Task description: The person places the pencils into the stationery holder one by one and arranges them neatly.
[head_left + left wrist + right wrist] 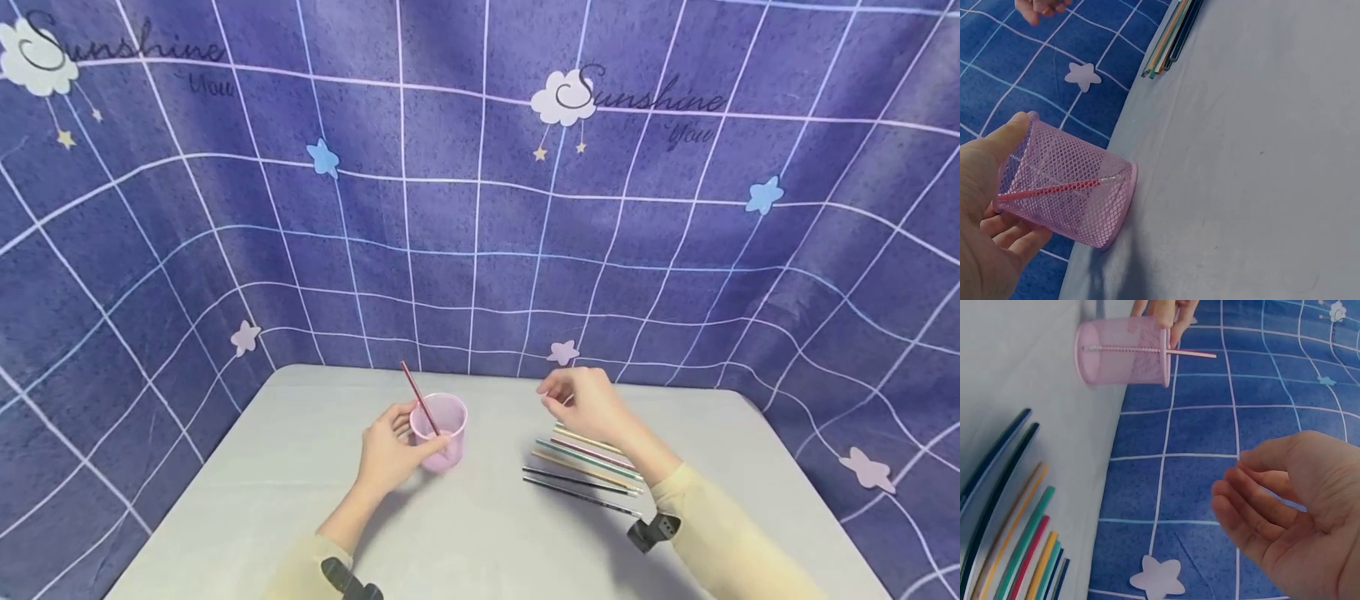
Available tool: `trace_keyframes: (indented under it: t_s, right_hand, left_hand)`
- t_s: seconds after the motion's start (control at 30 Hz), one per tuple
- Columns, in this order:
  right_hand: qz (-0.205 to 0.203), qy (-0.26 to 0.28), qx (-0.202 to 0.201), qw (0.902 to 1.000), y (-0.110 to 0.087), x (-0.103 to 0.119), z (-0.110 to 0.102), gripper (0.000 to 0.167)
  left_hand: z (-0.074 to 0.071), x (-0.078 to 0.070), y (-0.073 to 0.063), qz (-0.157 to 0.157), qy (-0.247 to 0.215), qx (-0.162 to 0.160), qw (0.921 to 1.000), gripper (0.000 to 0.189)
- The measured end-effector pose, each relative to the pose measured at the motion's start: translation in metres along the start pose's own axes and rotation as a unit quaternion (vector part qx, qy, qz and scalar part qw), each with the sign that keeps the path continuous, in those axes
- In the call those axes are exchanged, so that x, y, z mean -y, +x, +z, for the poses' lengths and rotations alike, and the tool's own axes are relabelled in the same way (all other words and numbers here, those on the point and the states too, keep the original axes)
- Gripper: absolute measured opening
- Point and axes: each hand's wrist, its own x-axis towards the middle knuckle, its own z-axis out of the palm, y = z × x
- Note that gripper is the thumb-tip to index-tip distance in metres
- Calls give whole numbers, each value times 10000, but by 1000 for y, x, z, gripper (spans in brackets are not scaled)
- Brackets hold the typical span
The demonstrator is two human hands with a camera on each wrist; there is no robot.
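Note:
A pink mesh pencil cup (454,454) stands upright on the table, one red pencil (415,385) leaning in it with its upper end past the rim. My left hand (390,454) holds the cup, thumb on the near side of the rim and fingers around the far left side. Off to the right, above the far ends of several pencils, my right hand (588,402) is raised with loosely bent fingers and nothing between them. Those loose pencils (581,497) lie side by side, among them black, yellow, green and red ones.
The table (480,542) has a pale cloth over it. Behind it and at both sides hangs a blue grid-patterned curtain (442,283) with stars and clouds. A dark wrist camera (654,532) sits on the right sleeve, and another (351,581) on the left.

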Motion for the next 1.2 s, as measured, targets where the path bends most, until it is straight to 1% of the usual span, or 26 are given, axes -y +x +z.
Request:
trace_keyframes:
  t_s: [0.1,0.2,0.23,0.3,0.37,0.43,0.5,0.57,0.67,0.77,0.9,0.97,1.07,1.2]
  right_hand:
    - [-53,-92,43,9999,-4,-5,-3,6]
    - [-59,-129,366,9992,-13,-12,4,5]
    - [-43,-149,495,9987,-18,-15,8,5]
    - [-3,-192,705,9973,-31,-21,17,6]
    - [-34,-227,743,9970,-44,-30,26,7]
    - [-22,-297,734,9969,-58,-36,33,7]
    - [-65,-350,763,9964,-69,-41,37,7]
    - [-73,-452,814,9956,-79,-44,41,7]
    - [-114,-610,868,9943,-88,-47,46,10]
    - [-154,-698,964,9928,-95,-50,51,13]
    - [-182,-806,1040,9911,-100,-53,55,14]
    - [-125,-877,1022,9908,-100,-52,58,14]
    - [-30,-923,1084,9898,-99,-50,56,15]
    - [-64,-838,1156,9897,-90,-48,49,13]
  left_hand:
    - [0,0,3,83,19,22,10000,77]
    - [-2,3,1,-20,27,-83,10000,75]
    - [-2,5,-2,-72,16,-105,9999,75]
    - [-2,9,-6,-79,7,-136,9999,75]
    - [-2,12,-7,50,25,-119,9999,76]
    - [-1,15,-5,280,77,-41,9996,77]
    - [-1,16,-3,439,188,-1,9989,78]
    - [-2,17,-2,524,275,14,9982,79]
    - [-5,18,0,568,292,58,9979,78]
    - [-6,19,1,563,162,114,9982,79]
    - [-3,22,4,619,122,49,9980,79]
    - [-5,23,5,710,187,29,9973,78]
    - [-6,22,7,810,242,83,9964,78]
    - [-7,20,7,760,334,120,9965,77]
